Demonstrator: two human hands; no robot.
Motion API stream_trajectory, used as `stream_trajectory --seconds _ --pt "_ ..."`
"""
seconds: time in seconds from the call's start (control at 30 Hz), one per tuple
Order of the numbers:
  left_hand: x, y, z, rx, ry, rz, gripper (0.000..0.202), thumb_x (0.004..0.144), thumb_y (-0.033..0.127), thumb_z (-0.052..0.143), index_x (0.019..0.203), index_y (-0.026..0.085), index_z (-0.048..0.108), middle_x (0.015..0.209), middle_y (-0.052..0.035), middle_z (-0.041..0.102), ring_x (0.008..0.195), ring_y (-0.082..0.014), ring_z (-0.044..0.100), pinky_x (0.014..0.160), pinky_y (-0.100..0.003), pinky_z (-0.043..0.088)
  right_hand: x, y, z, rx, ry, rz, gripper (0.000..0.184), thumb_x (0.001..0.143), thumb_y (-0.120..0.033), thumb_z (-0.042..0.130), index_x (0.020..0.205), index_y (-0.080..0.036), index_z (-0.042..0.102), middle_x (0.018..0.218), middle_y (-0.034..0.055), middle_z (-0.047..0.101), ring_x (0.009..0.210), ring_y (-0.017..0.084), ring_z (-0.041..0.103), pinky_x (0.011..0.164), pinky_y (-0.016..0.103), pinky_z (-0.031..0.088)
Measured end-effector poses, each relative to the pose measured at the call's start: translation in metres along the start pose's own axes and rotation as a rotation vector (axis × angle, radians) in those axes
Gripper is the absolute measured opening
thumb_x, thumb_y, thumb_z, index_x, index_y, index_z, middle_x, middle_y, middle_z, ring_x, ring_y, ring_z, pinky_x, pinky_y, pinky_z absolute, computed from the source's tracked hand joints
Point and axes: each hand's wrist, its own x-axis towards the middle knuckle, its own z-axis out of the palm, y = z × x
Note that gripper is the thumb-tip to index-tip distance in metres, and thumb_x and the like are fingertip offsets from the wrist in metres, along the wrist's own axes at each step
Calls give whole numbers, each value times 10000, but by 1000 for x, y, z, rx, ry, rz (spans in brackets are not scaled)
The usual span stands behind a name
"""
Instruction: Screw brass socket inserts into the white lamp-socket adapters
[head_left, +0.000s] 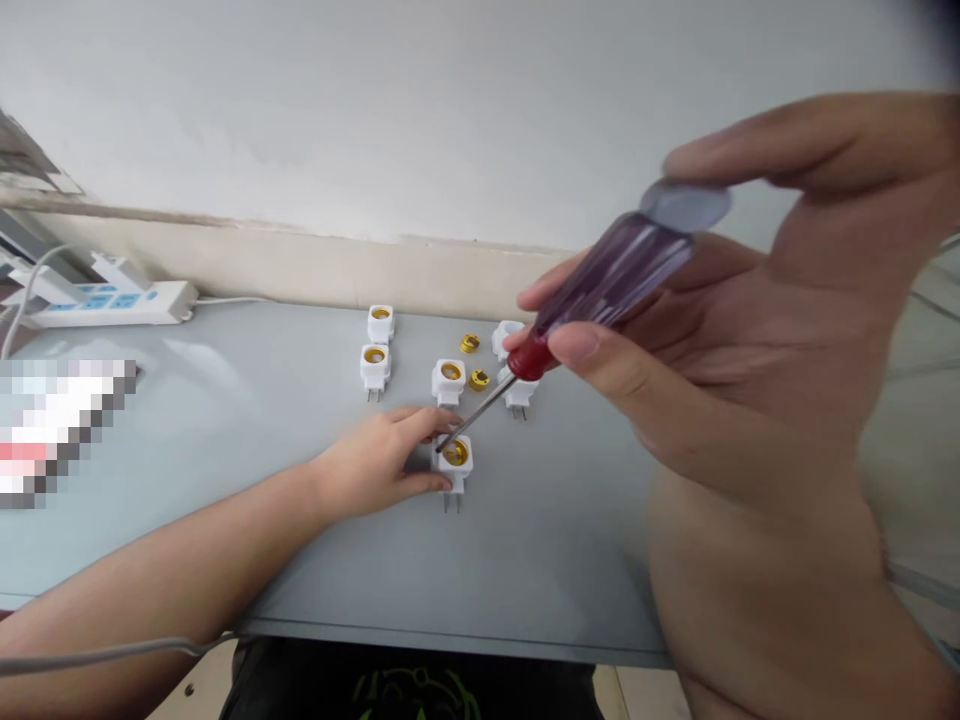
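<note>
My right hand is closed around the handle of a screwdriver, purple and clear with a red collar. One finger presses the butt of the handle, and the shaft slants down to the left. Its tip meets or overlaps the left rim of a white plug-in lamp socket with a brass-coloured threaded inside. My left hand pinches this socket from the left, thumb near and fingers behind. The socket lies on the grey table, its two metal prongs pointing toward me. Whether the tip sits in a screw cannot be made out.
More white sockets stand behind: one in the middle, two at left, two at right partly covered by my right hand. Two loose brass rings lie between. A power strip and a blurred-out rectangular object are at left.
</note>
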Motion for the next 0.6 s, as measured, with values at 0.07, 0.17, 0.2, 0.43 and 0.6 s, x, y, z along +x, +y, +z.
stream_trajectory --seconds 0.07,0.17,0.2,0.43,0.6 --pt "0 1 -2 -28 6 -14 779 836 469 896 1460 267 476 1379 -103 665 1184 -283 705 988 -428 591 0 1 5 20 44 -39 685 821 -17 794 1347 -438 675 1362 -39 439 884 148 729 780 368 741" --pt "-1 2 -6 -14 49 -18 990 732 531 960 1518 272 418 1405 -125 635 1241 -327 670 1045 -485 568 -4 14 14 92 39 -3 688 803 -18 799 1347 -413 656 1372 -23 460 879 153 742 729 349 734" --pt "-1 1 -7 -2 65 -16 1012 720 546 963 1523 274 411 1408 -127 625 1251 -332 658 1051 -492 562 -6 20 18 121 21 15 691 801 -32 806 1352 -413 638 1381 -17 469 884 155 745 711 339 729" --pt "0 -9 -9 90 113 -1 1092 709 604 950 1561 257 363 1365 -145 606 1239 -361 625 1005 -500 560 -19 48 41 285 -82 30 716 790 -21 793 1388 -345 565 1305 27 557 974 202 756 627 287 686" --pt "0 -5 -9 81 122 -13 994 724 527 950 1504 251 402 1346 -129 607 1219 -345 627 1010 -498 560 -18 45 35 253 -68 67 695 816 -87 819 1396 -355 546 1233 24 642 895 190 758 625 292 681"
